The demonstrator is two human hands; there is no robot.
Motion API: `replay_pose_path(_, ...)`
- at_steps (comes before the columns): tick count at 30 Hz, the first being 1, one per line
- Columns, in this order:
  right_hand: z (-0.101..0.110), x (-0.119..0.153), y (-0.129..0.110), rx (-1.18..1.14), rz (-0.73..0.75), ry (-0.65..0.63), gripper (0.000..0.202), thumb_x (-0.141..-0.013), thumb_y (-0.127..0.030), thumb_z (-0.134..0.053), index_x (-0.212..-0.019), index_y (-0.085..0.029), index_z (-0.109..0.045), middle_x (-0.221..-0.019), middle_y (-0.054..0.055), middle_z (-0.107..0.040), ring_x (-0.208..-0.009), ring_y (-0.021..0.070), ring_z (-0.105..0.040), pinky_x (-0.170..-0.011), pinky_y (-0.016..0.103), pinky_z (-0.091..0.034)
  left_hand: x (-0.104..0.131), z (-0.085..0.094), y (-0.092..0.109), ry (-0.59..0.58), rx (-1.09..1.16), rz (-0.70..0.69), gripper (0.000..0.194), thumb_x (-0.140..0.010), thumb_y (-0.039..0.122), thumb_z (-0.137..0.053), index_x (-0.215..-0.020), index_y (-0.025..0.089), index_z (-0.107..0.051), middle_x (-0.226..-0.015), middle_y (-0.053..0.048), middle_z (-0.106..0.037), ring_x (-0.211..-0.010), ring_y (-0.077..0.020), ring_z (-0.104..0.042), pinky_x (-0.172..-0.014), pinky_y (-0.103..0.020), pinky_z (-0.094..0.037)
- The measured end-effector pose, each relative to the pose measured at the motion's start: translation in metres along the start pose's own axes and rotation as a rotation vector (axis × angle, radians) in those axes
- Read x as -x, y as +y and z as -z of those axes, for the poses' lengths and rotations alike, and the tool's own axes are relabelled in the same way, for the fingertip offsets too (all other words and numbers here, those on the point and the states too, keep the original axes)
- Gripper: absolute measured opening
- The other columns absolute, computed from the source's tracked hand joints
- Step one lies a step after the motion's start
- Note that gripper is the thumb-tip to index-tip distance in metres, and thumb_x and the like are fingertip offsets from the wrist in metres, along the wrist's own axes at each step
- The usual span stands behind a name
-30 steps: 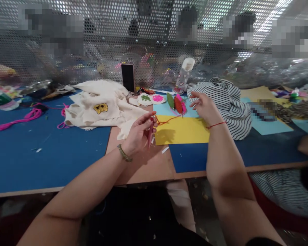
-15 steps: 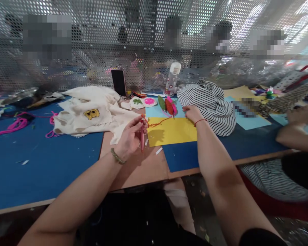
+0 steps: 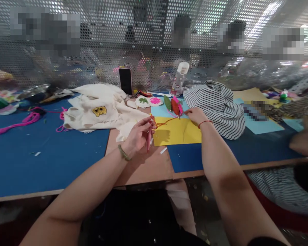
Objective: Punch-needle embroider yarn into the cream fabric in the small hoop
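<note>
My left hand (image 3: 141,133) is closed around a pink punch needle (image 3: 149,140), its handle pointing down toward the table. Orange-red yarn (image 3: 166,122) hangs at the tool's upper end and runs right over yellow paper (image 3: 179,133) to the red yarn bundle (image 3: 175,106). Beside that bundle lie a green one (image 3: 167,102) and a pink one. My right hand (image 3: 195,117) hovers by the paper's right edge, thumb and fingers drawn together; whatever they pinch is too small to make out. Left of my hands, cream cloth (image 3: 118,118) bears a yellow stitched patch (image 3: 99,111).
A phone (image 3: 125,81) and a bottle (image 3: 179,79) stand against the perforated metal screen (image 3: 105,54). Striped fabric (image 3: 218,106) is heaped beyond my right hand. Stitched flower and leaf patches (image 3: 155,101) lie behind. Another person's arm (image 3: 304,136) rests at the right.
The view has turned slightly left, so everything appears shifted right. My right hand sits slightly closer to the yarn bundles. My left hand keeps its hold on the punch needle.
</note>
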State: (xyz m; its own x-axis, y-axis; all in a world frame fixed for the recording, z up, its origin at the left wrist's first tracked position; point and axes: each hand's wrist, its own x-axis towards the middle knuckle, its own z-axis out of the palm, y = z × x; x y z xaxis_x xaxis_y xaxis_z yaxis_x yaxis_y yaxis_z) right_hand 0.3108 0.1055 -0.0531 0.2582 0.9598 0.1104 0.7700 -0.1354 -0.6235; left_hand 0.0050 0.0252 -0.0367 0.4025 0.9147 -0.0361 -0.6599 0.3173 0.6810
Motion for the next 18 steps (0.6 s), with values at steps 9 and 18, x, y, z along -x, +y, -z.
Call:
replay_pose_path(9,-0.027,0.071,-0.095,-0.650,0.426,-0.470,0.041,-0.088,-0.043,-0.055,-0.119,-0.018,-0.061,-0.082,0.005,-0.072,-0.052,0.0126,-0.061,-0.051,0.028,-0.049,0.002,-0.003,0.005,-0.065,0.018,0.030,0.012,-0.082,0.005,-0.060,-0.090,0.011,-0.067,-0.073,-0.004,-0.061,-0.065,-0.0092,-0.058,-0.065,-0.020,-0.048)
replay_pose_path(18,-0.041,0.081,-0.105,-0.681,0.337,-0.589,0.040,-0.069,-0.053,-0.076,-0.075,-0.017,-0.059,-0.053,-0.002,-0.059,-0.044,0.0087,-0.053,-0.046,0.024,-0.042,0.000,-0.003,0.005,0.023,0.062,-0.033,0.016,-0.082,0.002,-0.058,-0.091,0.011,-0.069,-0.074,-0.002,-0.060,-0.063,-0.0077,-0.056,-0.065,-0.020,-0.046)
